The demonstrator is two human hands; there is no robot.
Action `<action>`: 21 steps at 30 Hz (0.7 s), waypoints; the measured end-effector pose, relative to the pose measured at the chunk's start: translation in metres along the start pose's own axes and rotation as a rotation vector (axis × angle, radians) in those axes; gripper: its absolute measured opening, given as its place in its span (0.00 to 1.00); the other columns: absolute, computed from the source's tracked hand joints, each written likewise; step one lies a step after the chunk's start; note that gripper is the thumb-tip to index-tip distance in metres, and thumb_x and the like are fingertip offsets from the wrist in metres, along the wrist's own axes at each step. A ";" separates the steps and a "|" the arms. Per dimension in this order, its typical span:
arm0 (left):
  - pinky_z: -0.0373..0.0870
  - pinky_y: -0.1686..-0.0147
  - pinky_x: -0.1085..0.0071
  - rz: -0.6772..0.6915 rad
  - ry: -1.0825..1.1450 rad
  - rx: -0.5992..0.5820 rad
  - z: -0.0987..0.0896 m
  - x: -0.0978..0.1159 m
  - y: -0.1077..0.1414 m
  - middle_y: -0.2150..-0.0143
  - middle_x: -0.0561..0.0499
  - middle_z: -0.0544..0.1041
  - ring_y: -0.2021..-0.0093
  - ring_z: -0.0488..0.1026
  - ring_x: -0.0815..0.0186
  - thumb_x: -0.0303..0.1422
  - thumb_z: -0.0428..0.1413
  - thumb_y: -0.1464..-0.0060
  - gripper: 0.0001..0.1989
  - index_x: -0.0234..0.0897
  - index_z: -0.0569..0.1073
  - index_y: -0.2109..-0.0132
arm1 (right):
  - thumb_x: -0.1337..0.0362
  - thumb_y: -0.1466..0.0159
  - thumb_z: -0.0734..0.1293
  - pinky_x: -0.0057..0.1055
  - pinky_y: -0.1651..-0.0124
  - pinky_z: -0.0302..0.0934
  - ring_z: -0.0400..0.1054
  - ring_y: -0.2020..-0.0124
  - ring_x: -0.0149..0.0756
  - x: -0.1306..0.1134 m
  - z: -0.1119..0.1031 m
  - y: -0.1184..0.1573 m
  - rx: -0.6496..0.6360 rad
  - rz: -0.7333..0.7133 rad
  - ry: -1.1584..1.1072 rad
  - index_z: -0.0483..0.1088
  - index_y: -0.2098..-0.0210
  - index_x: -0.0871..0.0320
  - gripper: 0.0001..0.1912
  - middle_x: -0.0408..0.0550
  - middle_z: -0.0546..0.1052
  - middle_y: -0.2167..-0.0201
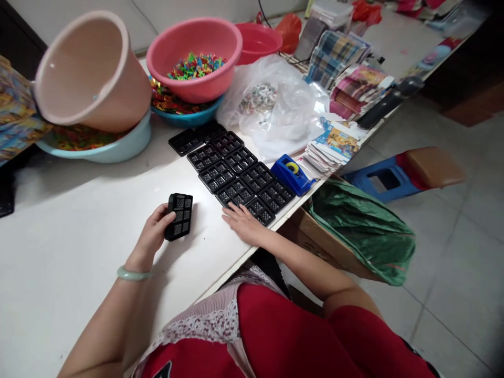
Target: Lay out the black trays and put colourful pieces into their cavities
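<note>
My left hand (pixel 155 231) is closed around a small stack of black compartment trays (pixel 181 216), held tilted just above the white table. Each tray is divided into small square pockets. To the right, my right hand (pixel 244 224) lies with its fingers spread over the near edge of a black tray (pixel 262 211). That tray belongs to a block of several like it, laid side by side; another black tray (pixel 235 192) touches it on the far side. The pockets that show hold no pieces I can make out.
Beyond the trays stand a pink basin (pixel 192 86) of small colourful pieces, a tilted peach bucket (pixel 129 89) and a clear plastic bag (pixel 291 113). A blue tape dispenser (pixel 289 178) and stacked printed cards (pixel 321 157) sit right. Below the table edge is a green-lined box (pixel 362 236).
</note>
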State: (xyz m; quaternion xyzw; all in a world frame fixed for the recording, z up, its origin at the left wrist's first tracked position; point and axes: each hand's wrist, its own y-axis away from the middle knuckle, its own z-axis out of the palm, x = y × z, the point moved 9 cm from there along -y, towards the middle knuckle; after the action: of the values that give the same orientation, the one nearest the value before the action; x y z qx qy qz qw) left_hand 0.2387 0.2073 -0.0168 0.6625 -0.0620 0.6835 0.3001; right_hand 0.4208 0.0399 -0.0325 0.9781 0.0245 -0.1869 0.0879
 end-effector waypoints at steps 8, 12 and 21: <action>0.75 0.54 0.58 0.408 -0.390 -0.077 0.028 0.016 0.043 0.48 0.43 0.76 0.51 0.74 0.54 0.42 0.67 0.54 0.21 0.45 0.77 0.52 | 0.57 0.34 0.67 0.40 0.45 0.67 0.72 0.49 0.40 -0.043 -0.036 -0.029 0.395 -0.041 -0.765 0.75 0.52 0.55 0.14 0.52 0.78 0.51; 0.66 0.39 0.47 0.611 -0.600 0.021 0.019 0.026 0.053 0.44 0.39 0.73 0.41 0.70 0.47 0.43 0.64 0.50 0.17 0.43 0.78 0.53 | 0.52 0.43 0.70 0.30 0.61 0.67 0.69 0.68 0.31 -0.065 -0.019 -0.066 0.495 0.136 -1.289 0.72 0.67 0.56 0.14 0.42 0.75 0.69; 0.74 0.59 0.63 0.489 -0.333 0.392 -0.077 0.034 0.039 0.50 0.44 0.75 0.51 0.74 0.56 0.43 0.61 0.48 0.18 0.42 0.74 0.53 | 0.55 0.47 0.76 0.22 0.74 0.59 0.63 0.79 0.25 -0.079 0.010 -0.160 0.367 0.367 -1.792 0.63 0.74 0.56 0.19 0.33 0.68 0.82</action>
State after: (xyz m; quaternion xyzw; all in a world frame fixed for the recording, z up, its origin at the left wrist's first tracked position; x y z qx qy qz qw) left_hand 0.1546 0.2238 0.0191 0.7753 -0.1344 0.6168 -0.0193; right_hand 0.3310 0.1946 -0.0385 0.4561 -0.2373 -0.8560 -0.0539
